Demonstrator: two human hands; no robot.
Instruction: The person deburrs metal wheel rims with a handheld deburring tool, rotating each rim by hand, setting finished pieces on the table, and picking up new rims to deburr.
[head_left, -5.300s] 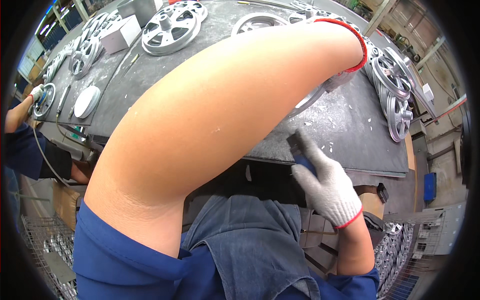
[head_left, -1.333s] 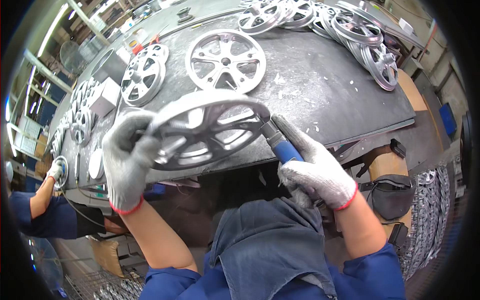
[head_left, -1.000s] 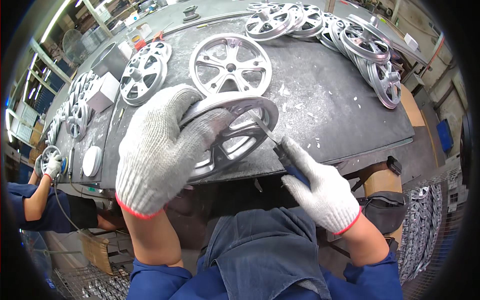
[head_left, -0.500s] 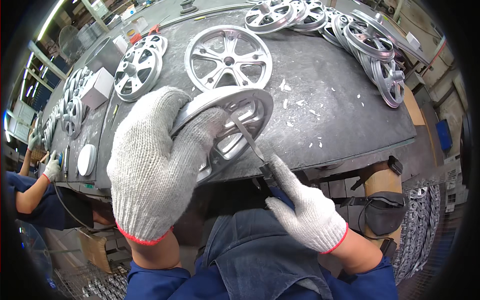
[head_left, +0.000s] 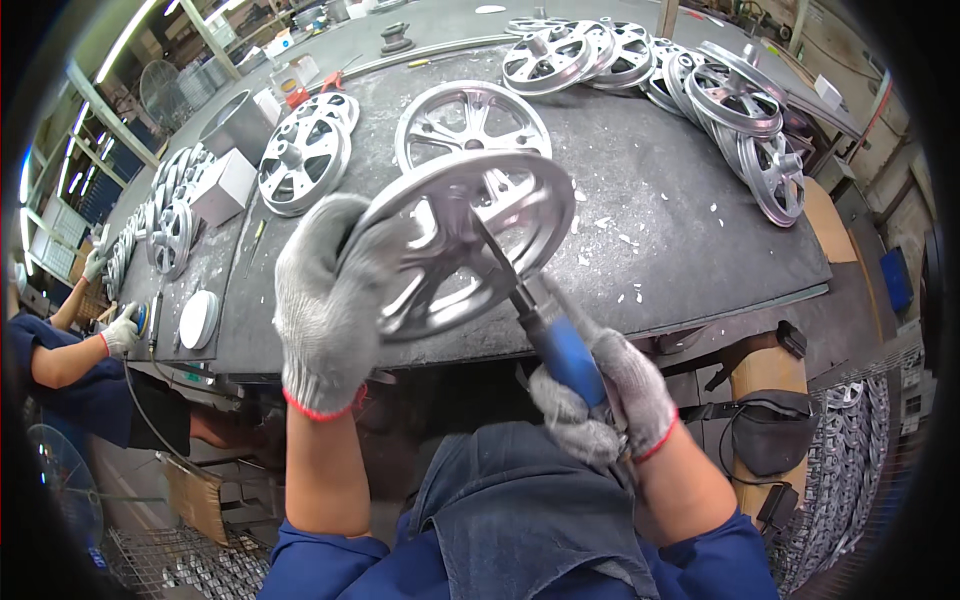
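Fingers: my left hand (head_left: 325,300) gripped a silver spoked metal wheel (head_left: 453,225), raised at the grey tabletop (head_left: 690,235) edge; my right hand (head_left: 628,385), a blue thin-bladed tool (head_left: 570,358). Wheel newly faced me more openly, probably easing tool access.

The bare left forearm (head_left: 332,475) rises almost upright to the gloved left hand (head_left: 325,285), closed in a grip; the bare right forearm (head_left: 685,490) slants inward to the lower gloved right hand (head_left: 638,388), clenched, one blurred finger stretched forward
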